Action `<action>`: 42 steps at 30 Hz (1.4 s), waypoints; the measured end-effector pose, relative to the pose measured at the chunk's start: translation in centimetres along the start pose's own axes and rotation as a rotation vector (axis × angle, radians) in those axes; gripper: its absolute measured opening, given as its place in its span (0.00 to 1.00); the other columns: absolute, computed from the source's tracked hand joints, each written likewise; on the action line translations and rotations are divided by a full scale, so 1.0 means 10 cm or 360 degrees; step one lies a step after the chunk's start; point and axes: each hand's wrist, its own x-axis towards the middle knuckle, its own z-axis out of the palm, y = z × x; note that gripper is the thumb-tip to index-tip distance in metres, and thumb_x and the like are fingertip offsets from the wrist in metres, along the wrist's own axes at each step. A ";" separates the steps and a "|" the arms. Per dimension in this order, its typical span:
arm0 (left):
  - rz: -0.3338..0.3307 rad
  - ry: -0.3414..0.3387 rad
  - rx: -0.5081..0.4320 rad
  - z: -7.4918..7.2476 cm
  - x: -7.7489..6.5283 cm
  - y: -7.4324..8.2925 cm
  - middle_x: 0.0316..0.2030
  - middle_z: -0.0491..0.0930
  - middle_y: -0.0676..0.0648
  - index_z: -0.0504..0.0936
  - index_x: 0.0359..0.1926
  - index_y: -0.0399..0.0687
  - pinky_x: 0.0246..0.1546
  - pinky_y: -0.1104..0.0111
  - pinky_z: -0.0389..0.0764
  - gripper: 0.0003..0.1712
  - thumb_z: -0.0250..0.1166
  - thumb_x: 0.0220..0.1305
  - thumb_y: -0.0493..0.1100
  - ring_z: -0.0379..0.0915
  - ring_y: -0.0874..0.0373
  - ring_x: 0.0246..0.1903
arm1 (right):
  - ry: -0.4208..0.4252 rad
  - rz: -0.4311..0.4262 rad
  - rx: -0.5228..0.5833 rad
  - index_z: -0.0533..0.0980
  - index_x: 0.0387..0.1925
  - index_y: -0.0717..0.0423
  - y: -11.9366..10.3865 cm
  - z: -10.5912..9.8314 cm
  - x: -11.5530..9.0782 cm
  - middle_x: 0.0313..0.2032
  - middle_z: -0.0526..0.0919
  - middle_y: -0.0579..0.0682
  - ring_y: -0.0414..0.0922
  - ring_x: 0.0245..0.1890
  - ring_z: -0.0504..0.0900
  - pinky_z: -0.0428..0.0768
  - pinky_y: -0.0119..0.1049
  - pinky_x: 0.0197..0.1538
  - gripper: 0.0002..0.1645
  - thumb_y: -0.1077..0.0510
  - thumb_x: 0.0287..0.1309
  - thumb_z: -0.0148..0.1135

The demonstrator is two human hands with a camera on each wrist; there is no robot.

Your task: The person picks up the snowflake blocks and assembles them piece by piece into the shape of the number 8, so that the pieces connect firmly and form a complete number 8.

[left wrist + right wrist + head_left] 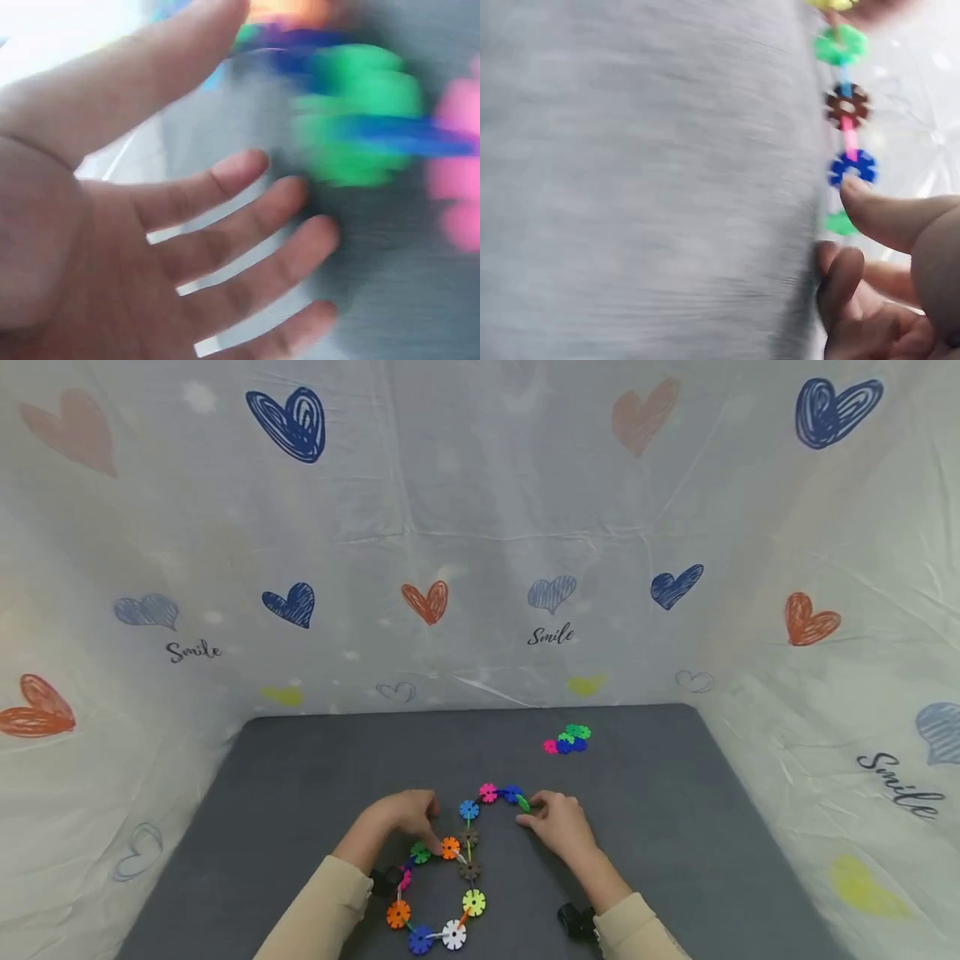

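Slotted plastic snowflake discs are joined into a chain on the table. In the head view its lower part forms a ring with a white disc, a yellow disc and an orange disc; an arm curves up past a pink disc to a blue disc. My left hand hovers at the ring's top, thumb near the orange disc, other fingers spread loosely in the left wrist view. At the arm's end, my right hand has thumb and fingers apart around a tilted green disc.
A small pile of loose green, blue and pink discs lies toward the back right of the dark grey table. A pale curtain printed with hearts stands behind and at the sides. Both wrist views are blurred.
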 end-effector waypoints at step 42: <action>-0.0339 0.0801 0.0157 0.71 -0.20 0.45 0.14 0.70 0.49 0.74 0.18 0.49 0.17 0.60 0.68 0.31 0.68 0.59 0.69 0.70 0.53 0.16 | 0.0132 0.0114 -0.0368 0.70 0.69 0.58 0.25 -0.51 0.72 0.60 0.77 0.66 0.66 0.59 0.77 0.77 0.63 0.56 0.32 0.56 0.66 0.65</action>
